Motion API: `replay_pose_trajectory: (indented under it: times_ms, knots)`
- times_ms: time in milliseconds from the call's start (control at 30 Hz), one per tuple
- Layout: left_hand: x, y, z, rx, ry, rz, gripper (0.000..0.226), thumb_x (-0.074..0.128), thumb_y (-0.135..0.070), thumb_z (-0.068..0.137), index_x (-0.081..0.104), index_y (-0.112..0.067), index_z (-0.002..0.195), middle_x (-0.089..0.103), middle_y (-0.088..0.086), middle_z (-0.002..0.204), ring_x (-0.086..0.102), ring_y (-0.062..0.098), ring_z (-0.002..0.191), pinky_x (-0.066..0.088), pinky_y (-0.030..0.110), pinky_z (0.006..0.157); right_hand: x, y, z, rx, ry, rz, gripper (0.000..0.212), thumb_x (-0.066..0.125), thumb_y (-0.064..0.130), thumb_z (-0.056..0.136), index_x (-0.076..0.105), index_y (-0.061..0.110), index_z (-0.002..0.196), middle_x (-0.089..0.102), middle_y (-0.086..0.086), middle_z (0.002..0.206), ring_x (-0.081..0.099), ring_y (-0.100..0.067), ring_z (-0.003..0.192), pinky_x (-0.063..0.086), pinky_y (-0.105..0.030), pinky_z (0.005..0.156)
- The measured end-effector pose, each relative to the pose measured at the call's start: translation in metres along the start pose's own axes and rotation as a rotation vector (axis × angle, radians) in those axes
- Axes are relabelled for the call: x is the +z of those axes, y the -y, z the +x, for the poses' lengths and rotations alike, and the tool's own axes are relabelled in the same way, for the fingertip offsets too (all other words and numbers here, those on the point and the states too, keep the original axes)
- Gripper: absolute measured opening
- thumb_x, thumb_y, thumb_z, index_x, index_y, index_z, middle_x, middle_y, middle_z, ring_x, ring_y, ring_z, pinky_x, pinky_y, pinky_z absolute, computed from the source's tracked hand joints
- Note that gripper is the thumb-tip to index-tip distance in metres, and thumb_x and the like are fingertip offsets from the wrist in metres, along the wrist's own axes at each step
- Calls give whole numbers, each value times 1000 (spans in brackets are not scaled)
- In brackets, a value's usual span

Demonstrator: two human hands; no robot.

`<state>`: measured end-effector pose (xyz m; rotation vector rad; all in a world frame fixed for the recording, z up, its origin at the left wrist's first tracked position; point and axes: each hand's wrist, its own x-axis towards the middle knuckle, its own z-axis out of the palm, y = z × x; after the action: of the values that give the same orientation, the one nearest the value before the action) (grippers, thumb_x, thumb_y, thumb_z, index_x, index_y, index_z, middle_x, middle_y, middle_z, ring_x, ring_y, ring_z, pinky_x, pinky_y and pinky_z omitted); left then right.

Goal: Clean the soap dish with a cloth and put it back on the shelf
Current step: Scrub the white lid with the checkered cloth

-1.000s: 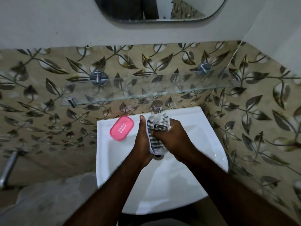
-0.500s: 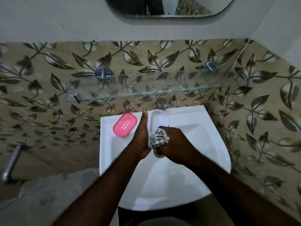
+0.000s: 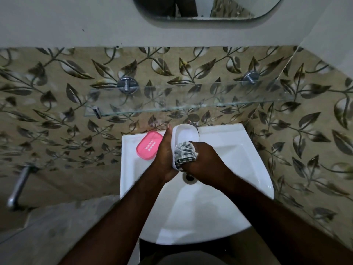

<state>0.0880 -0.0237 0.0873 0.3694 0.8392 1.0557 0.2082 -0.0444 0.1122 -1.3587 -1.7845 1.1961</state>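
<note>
The white oval plastic soap dish (image 3: 185, 136) is held over the white ceramic washbasin (image 3: 225, 150), above its drain (image 3: 189, 177), with the hollow side facing the camera. Its long axis runs from the near end by the palms to the far end by the tap (image 3: 193, 122), which it mostly hides. The near end is covered by a bunched grey-and-white striped cloth (image 3: 185, 153) and the two hands, so the rim there cannot be seen.

The left hand (image 3: 165, 156) is closed along the dish's left edge, thumb pointing away from the person; its fingers lie behind the dish, out of sight. The right hand (image 3: 205, 165) is clenched on the cloth, pressing it into the dish's near part; its fingertips are buried in the fabric.

A pink plastic slotted tray (image 3: 149, 145) lies on the basin's left back corner, just beside the left hand. The clear glass shelf (image 3: 191, 100) on the leaf-patterned tiled wall (image 3: 57, 111) is above, well apart from the dish. The mirror (image 3: 206, 8) is cut off by the frame's top edge.
</note>
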Motion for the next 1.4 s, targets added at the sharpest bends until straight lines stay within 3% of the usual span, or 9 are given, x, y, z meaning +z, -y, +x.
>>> replay_pose_trajectory:
  times_ms: [167,300,467,633,733,900,1067,1233,1400]
  knots:
    - [-3,10,7,25,27,6,68,25,-61,96,62,-8,121,74,11,104,71,21,95,55,33,84,6,6,8,125,-200,388,24,66,6,63,73,13,85,76,-8,82,74,-23,78,61,-42,75]
    - [-4,4,5,3,46,76,66,25,-62,96,60,-8,112,74,17,79,73,17,71,54,21,65,4,0,-5,-92,-8,-139,26,77,6,77,59,23,71,64,9,70,60,-8,66,47,-26,65]
    - [10,-2,5,64,-23,77,73,31,-60,96,46,-4,140,62,19,125,64,29,109,51,38,93,-8,9,5,95,-106,239,7,68,-1,75,67,5,79,71,-19,75,67,-25,65,57,-40,61]
    - [6,-5,13,47,-20,16,53,38,-57,96,64,-14,110,77,7,81,74,19,68,57,27,57,-12,0,3,-211,88,-418,10,60,21,74,50,22,74,61,2,70,52,-18,65,36,-27,56]
    - [12,-2,10,27,-38,-20,50,40,-56,96,66,-14,107,76,13,99,74,26,81,55,29,69,-13,-2,3,-311,74,-603,6,55,21,71,51,21,75,65,-5,73,53,-24,66,29,-28,56]
    - [14,-10,5,68,-33,78,63,35,-59,96,55,-11,132,67,18,122,65,32,109,53,38,87,-7,1,-1,-69,-66,145,7,72,3,77,66,6,80,71,-15,77,66,-18,73,52,-44,66]
    - [14,-12,8,98,-18,209,39,39,-50,99,66,-22,99,78,2,85,74,18,75,53,35,74,-18,-6,-2,-354,75,-659,25,59,28,68,66,16,89,66,-8,81,59,-29,80,40,-36,71]
    - [22,-14,4,79,1,250,46,33,-55,98,63,-24,113,68,6,123,69,16,98,52,33,85,2,0,-6,17,-193,156,12,70,16,73,61,23,68,65,5,68,58,-13,63,46,-28,60]
    - [15,-11,11,71,-49,281,51,41,-61,93,63,-24,120,71,7,117,70,19,97,55,32,74,-9,-25,-8,-362,-27,-827,16,66,22,74,63,20,90,67,0,81,61,-27,85,40,-38,71]
